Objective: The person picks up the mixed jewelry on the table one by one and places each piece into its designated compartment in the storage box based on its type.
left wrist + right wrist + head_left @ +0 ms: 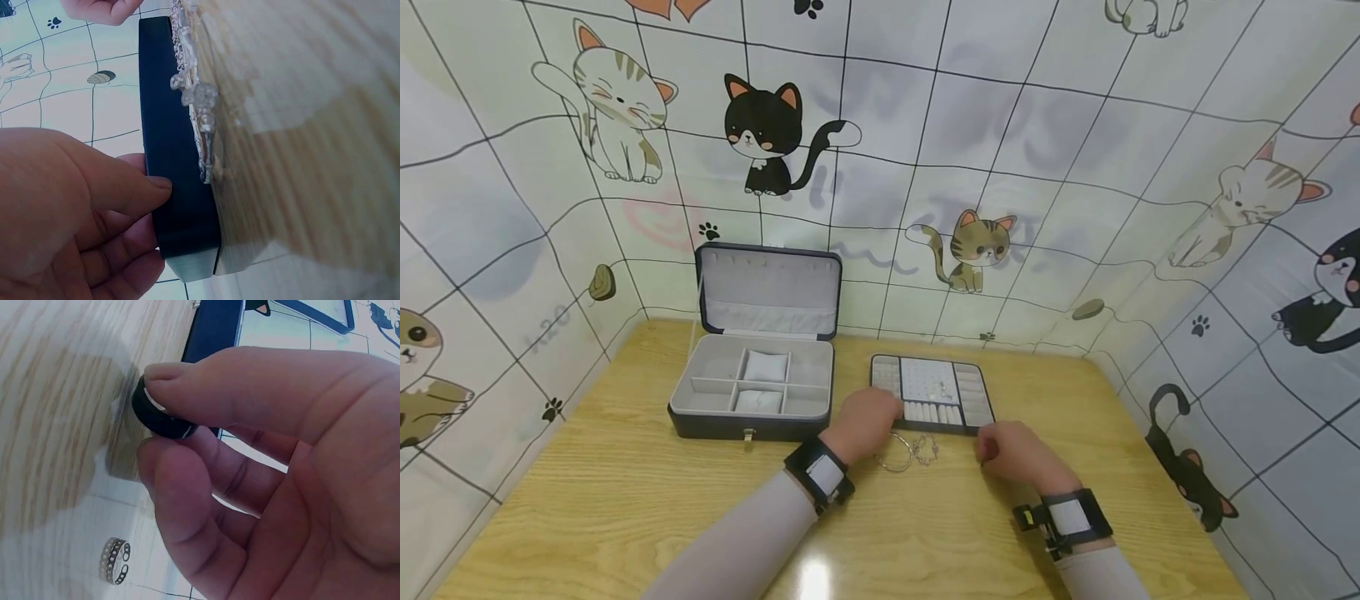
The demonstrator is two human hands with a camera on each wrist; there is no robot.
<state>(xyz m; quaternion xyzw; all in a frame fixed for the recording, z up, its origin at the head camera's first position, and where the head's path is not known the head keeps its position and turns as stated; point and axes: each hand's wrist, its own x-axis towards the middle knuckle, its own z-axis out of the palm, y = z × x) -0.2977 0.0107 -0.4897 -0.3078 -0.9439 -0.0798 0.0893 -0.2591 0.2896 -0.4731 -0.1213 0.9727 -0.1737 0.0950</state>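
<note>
Currently, the silver bangle [895, 470] and a thin linked bracelet [935, 451] lie side by side just in front of the tray [975, 400], loose and within reach of either hand. A chain-link open ring [116, 561] sits on the table [880, 542] near the tray's right end. Right hand [1018, 454]: at the tray's front right corner, fingertips pinching a dark curved band [156, 417], ring-like; tip grip presumably because it is small. Left hand [867, 423]: at the tray's front left corner, thumb on the front face, fingers folded by the end; probably steadying it. Earrings [942, 392] sit on the tray's perforated panel [925, 373], likely so each pair stays matched; ring rolls [932, 413] in front of that. Left of the tray: jewelry box [805, 431], lid [771, 292] up, two cushions [766, 366] inside, giving access.

Labels: white patches [826, 475] on the wrist straps [802, 457], no legible writing; no brand seen on tray or box. Behind the tray, cat-print cloth [880, 200]; faint lettering at left, unreadable.
</note>
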